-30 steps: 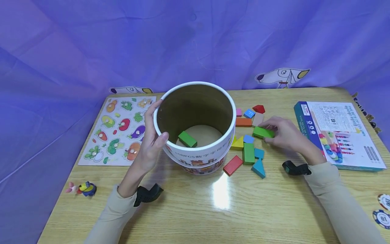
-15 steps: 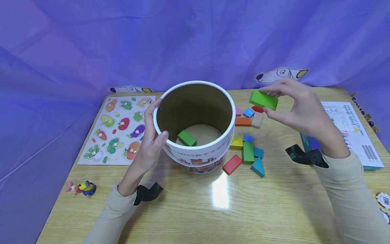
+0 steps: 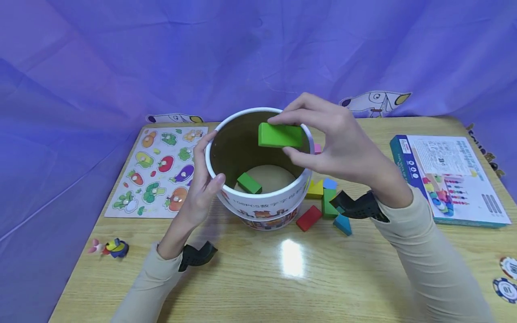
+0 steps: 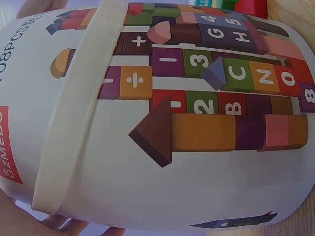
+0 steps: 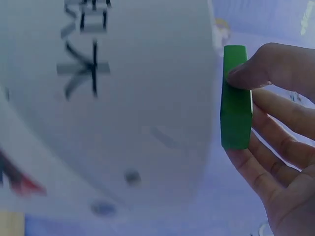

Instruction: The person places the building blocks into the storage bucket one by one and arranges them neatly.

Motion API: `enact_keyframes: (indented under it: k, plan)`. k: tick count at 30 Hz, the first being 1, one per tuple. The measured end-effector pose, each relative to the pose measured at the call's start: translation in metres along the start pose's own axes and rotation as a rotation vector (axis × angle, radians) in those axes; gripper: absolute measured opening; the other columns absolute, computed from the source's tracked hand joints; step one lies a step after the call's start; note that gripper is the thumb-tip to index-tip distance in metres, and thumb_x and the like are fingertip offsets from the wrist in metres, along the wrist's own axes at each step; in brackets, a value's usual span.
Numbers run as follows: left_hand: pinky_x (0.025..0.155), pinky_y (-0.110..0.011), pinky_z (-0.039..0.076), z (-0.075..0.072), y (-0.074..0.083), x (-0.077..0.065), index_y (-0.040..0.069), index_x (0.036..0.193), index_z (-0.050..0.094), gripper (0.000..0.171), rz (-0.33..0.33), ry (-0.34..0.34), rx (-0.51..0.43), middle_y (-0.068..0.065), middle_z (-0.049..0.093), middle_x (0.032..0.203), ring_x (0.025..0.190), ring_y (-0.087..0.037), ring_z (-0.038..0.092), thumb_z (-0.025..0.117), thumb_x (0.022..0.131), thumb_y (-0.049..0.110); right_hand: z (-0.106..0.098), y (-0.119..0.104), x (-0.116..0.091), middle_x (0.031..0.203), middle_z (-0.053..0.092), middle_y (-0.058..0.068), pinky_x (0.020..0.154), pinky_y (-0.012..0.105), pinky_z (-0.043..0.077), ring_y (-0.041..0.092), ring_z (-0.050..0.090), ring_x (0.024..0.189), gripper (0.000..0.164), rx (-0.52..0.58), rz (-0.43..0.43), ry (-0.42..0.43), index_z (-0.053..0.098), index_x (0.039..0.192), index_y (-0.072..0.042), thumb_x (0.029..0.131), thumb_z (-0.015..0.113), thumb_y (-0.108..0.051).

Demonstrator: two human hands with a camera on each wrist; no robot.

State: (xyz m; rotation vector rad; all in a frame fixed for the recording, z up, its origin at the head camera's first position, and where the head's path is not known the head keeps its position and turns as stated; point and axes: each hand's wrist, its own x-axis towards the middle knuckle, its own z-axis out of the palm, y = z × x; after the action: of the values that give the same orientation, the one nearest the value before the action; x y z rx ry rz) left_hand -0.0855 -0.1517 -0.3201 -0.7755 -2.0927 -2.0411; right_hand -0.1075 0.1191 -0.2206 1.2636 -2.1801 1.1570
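In the head view, my right hand [image 3: 333, 139] pinches a green block [image 3: 279, 135] between thumb and fingers, over the right part of the bucket's mouth. The right wrist view shows the same green block [image 5: 236, 98] upright beside the bucket's white side [image 5: 147, 88]. My left hand [image 3: 198, 193] holds the white bucket [image 3: 262, 202] at its left rim, fingers along the side and thumb near the front; the bucket leans toward me. Inside at the bottom lies another green block [image 3: 249, 183]. Printed toy bricks and a pale handle [image 4: 74, 113] fill the left wrist view.
Right of the bucket lie a red block [image 3: 308, 218], a yellow piece [image 3: 316, 190], a blue triangle [image 3: 343, 224] and other blocks, some behind my right hand. A vegetable puzzle board [image 3: 151, 175] is left, a flat box [image 3: 456, 179] right, small figures [image 3: 115, 248] at front left.
My right hand has picked up the green block from the table, raised it and carried it left over the bucket's mouth. The left hand and the bucket stay put.
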Motion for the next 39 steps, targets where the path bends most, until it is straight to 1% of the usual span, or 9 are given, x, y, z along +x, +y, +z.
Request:
enact_keyframes:
  k: [4, 7, 14, 19, 23, 26, 29, 34, 39]
  plan:
    - [0.106, -0.072, 0.03, 0.001, 0.0, 0.0, 0.02, 0.152, 0.014, 0.078, -0.003, -0.013, 0.002, -0.007, 0.021, 0.156, 0.141, -0.039, 0.028, 0.053, 0.087, 0.036, 0.01, -0.001, 0.002, 0.107, 0.064, 0.006, 0.087, 0.022, 0.048, 0.013, 0.06, 0.098, 0.039, 0.046, -0.017, -0.025, 0.07, 0.115, -0.005, 0.077, 0.073, 0.002]
    - [0.105, -0.072, 0.032, 0.001, 0.001, 0.001, 0.021, 0.152, 0.014, 0.077, -0.009, -0.015, -0.007, -0.007, 0.021, 0.156, 0.14, -0.04, 0.029, 0.053, 0.086, 0.033, 0.012, 0.0, 0.002, 0.108, 0.064, 0.005, 0.089, 0.023, 0.048, 0.014, 0.061, 0.1, 0.037, 0.044, -0.018, -0.039, 0.07, 0.115, -0.006, 0.078, 0.071, 0.001]
    - [0.106, -0.073, 0.029, 0.001, 0.002, 0.001, 0.021, 0.153, 0.013, 0.081, 0.003, -0.008, -0.005, -0.007, 0.022, 0.156, 0.141, -0.038, 0.028, 0.057, 0.087, 0.043, 0.005, 0.004, -0.006, 0.107, 0.065, 0.003, 0.088, 0.023, 0.047, 0.015, 0.061, 0.1, 0.035, 0.018, 0.002, -0.055, 0.071, 0.113, -0.009, 0.08, 0.072, 0.001]
    - [0.107, -0.072, 0.028, 0.001, 0.002, 0.001, 0.02, 0.152, 0.014, 0.083, 0.012, 0.0, -0.003, -0.007, 0.021, 0.157, 0.142, -0.037, 0.026, 0.059, 0.087, 0.045, -0.007, 0.011, -0.021, 0.106, 0.066, 0.0, 0.082, 0.02, 0.045, 0.01, 0.058, 0.097, 0.037, 0.003, 0.041, -0.04, 0.072, 0.111, -0.01, 0.077, 0.076, 0.003]
    - [0.107, -0.072, 0.027, 0.0, 0.002, 0.0, 0.02, 0.153, 0.014, 0.082, 0.007, 0.0, -0.01, -0.008, 0.021, 0.157, 0.142, -0.037, 0.026, 0.058, 0.088, 0.042, -0.019, 0.021, -0.041, 0.107, 0.067, 0.001, 0.075, 0.018, 0.043, 0.006, 0.056, 0.09, 0.039, 0.003, 0.081, -0.011, 0.072, 0.11, -0.007, 0.074, 0.077, 0.008]
    - [0.108, -0.072, 0.027, 0.001, 0.002, 0.001, 0.02, 0.153, 0.014, 0.081, 0.004, -0.006, -0.02, -0.008, 0.021, 0.157, 0.142, -0.037, 0.026, 0.058, 0.088, 0.04, -0.025, 0.032, -0.063, 0.105, 0.067, 0.002, 0.078, 0.018, 0.043, 0.007, 0.056, 0.09, 0.041, -0.011, 0.109, 0.01, 0.072, 0.109, -0.004, 0.07, 0.076, 0.01]
    - [0.108, -0.071, 0.027, 0.001, 0.002, 0.001, 0.02, 0.153, 0.013, 0.082, 0.004, -0.013, -0.025, -0.008, 0.021, 0.157, 0.142, -0.037, 0.026, 0.058, 0.088, 0.042, -0.026, 0.044, -0.088, 0.105, 0.066, -0.001, 0.083, 0.015, 0.043, 0.005, 0.056, 0.093, 0.047, -0.036, 0.153, -0.001, 0.071, 0.111, -0.006, 0.068, 0.078, 0.011]
    - [0.108, -0.071, 0.028, 0.001, 0.001, 0.001, 0.02, 0.153, 0.014, 0.084, 0.003, -0.004, -0.015, -0.006, 0.021, 0.157, 0.142, -0.037, 0.026, 0.059, 0.087, 0.047, -0.016, 0.064, -0.132, 0.113, 0.063, -0.006, 0.088, 0.011, 0.045, 0.001, 0.056, 0.1, 0.055, -0.083, 0.293, -0.125, 0.067, 0.12, -0.015, 0.071, 0.082, 0.002]
    - [0.106, -0.072, 0.029, 0.001, 0.001, 0.0, 0.02, 0.153, 0.013, 0.087, 0.008, -0.008, -0.015, -0.008, 0.021, 0.157, 0.141, -0.038, 0.027, 0.06, 0.087, 0.051, 0.001, 0.078, -0.166, 0.118, 0.062, -0.001, 0.09, 0.014, 0.048, 0.012, 0.06, 0.102, 0.051, -0.089, 0.442, -0.251, 0.064, 0.125, -0.013, 0.077, 0.082, -0.011]
